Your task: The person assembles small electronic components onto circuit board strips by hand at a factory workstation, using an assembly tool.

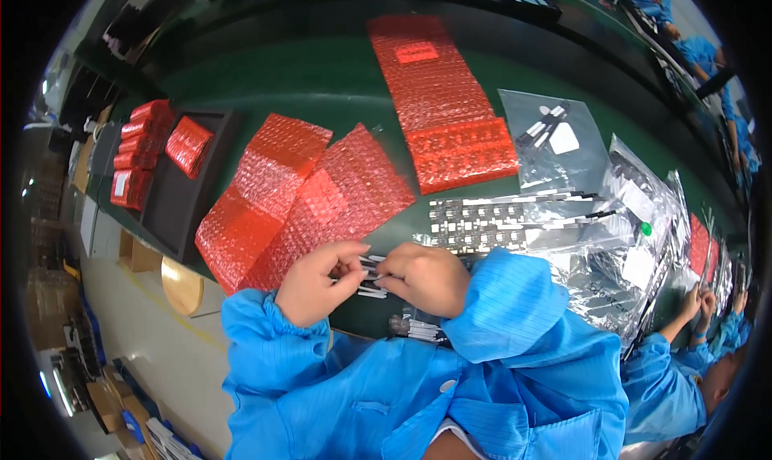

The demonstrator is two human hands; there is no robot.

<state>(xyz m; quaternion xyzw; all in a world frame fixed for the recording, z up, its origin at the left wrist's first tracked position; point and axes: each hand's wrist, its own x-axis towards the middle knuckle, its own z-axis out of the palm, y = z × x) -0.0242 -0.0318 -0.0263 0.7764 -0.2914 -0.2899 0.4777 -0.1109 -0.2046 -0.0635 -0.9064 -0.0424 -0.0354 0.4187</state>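
Note:
My left hand (315, 285) and my right hand (428, 278) are close together at the table's near edge. Pinched between the fingers of both are several thin black-and-white strips (371, 293), whose ends stick out in the gap. A bundle of similar strips (418, 329) lies just below my right hand, against my blue smock. Beyond that hand, rows of black-and-white flat parts (478, 227) lie side by side on clear plastic. Red bubble wrap (366, 178) is spread open beyond my left hand. My fingertips partly hide the held strips.
Another red bubble-wrap sheet (442, 82) lies farther back. A clear bag (583, 158) holds a few strips, and silvery clear bags (619, 271) pile up at right. The dark tray (167, 211) at left carries red wrapped packs (145, 142). A co-worker's hands (698, 305) are at far right.

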